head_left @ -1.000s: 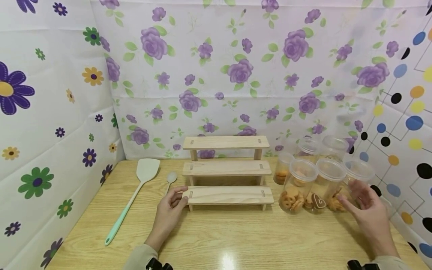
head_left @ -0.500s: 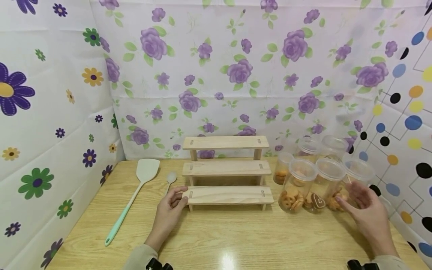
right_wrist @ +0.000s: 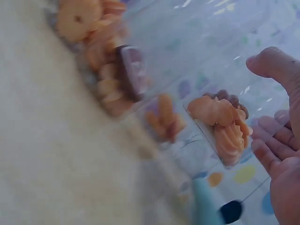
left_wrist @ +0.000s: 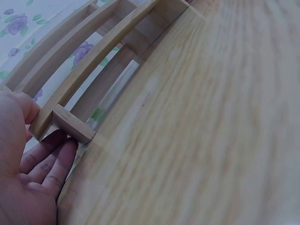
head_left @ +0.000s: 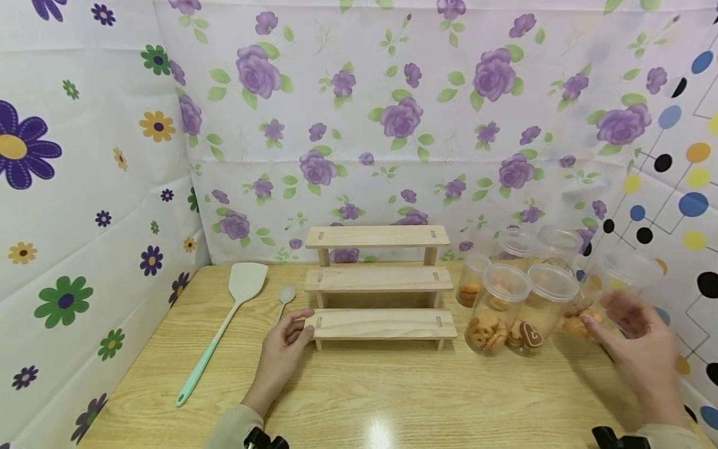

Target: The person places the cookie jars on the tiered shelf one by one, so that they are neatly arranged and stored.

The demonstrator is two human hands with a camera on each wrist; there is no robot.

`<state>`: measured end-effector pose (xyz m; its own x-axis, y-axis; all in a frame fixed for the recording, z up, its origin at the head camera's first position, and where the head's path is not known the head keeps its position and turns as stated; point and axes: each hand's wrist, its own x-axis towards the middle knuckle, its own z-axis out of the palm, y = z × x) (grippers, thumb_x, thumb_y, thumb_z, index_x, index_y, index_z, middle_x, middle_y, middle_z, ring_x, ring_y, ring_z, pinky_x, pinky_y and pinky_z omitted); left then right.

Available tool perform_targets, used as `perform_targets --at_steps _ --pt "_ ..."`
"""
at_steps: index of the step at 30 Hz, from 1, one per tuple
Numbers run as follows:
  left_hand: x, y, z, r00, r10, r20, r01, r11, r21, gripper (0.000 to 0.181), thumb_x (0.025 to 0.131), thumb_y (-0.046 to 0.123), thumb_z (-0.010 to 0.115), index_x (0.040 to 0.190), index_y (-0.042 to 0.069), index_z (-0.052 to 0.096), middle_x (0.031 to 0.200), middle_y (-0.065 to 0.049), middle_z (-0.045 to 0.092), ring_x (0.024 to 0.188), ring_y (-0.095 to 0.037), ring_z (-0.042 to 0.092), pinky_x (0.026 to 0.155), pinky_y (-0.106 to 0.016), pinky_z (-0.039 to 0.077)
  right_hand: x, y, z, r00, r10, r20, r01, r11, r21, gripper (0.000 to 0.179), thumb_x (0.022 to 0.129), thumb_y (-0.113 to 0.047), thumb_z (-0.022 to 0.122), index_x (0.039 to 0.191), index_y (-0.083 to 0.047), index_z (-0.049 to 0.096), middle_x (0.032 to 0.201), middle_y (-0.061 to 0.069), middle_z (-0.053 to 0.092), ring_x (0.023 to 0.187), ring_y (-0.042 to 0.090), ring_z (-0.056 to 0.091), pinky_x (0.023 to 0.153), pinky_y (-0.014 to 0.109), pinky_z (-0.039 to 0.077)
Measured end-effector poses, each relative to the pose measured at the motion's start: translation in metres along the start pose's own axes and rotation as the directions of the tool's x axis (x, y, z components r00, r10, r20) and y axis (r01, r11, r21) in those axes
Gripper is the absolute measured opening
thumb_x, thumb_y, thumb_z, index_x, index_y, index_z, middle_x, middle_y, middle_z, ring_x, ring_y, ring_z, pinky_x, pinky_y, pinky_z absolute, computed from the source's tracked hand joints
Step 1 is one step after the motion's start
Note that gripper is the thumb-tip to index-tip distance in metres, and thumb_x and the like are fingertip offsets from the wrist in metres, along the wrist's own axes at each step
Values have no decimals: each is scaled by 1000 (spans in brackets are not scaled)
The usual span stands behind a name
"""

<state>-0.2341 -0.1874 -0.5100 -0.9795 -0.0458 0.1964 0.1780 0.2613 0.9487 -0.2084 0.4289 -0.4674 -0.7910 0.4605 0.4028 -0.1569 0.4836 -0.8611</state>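
Observation:
My left hand [head_left: 285,343] pinches the left end of the lowest board of a three-tier wooden display stand [head_left: 381,280]. In the left wrist view its thumb lies at the board's edge, with the other fingers below, near the short leg. At the right, my right hand [head_left: 645,352] holds a clear cookie jar [head_left: 628,269] with a translucent lid, tilted and apart from the other jars. Piped cookies [right_wrist: 220,124] show at its bottom in the right wrist view, thumb and fingers around its side. Part of the jar is hidden behind the hand.
Several lidded jars [head_left: 505,284] of cookies stand grouped right of the stand. A white spatula with a mint handle [head_left: 207,355] and a small pale spoon [head_left: 287,294] lie to the left on the wood-grain table [head_left: 381,386]. Patterned cloths hang behind and at both sides.
My right hand has taken hold of the rightmost front jar and moved it to the right, away from its neighbours, tilting it. My left hand has stayed on the stand.

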Motion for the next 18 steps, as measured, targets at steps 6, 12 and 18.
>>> perform_targets --at_steps 6,12,18 --pt "-1 0 0 1000 -6 -3 6 1000 -9 31 111 15 72 142 19 72 126 -10 78 117 -19 71 95 -21 58 15 -33 -14 997 12 -71 -18 995 -93 64 97 -17 90 154 -18 63 120 -29 61 108 -9 56 95 2 40" --pt "-2 0 0 1000 4 1 -4 1000 -12 31 111 17 72 142 20 72 127 -9 78 118 -20 71 96 -21 57 36 -69 -26 994 -70 -87 59 991 -117 55 99 -16 87 149 -22 64 119 -28 58 107 -5 51 99 6 37" --pt "-1 -3 -1 1000 22 9 -22 1000 6 32 112 21 73 143 20 72 132 -7 77 121 -20 70 100 -20 56 53 -102 -30 987 -150 -55 147 988 -55 57 99 -11 86 151 -19 63 126 -26 61 112 -3 52 97 4 37"
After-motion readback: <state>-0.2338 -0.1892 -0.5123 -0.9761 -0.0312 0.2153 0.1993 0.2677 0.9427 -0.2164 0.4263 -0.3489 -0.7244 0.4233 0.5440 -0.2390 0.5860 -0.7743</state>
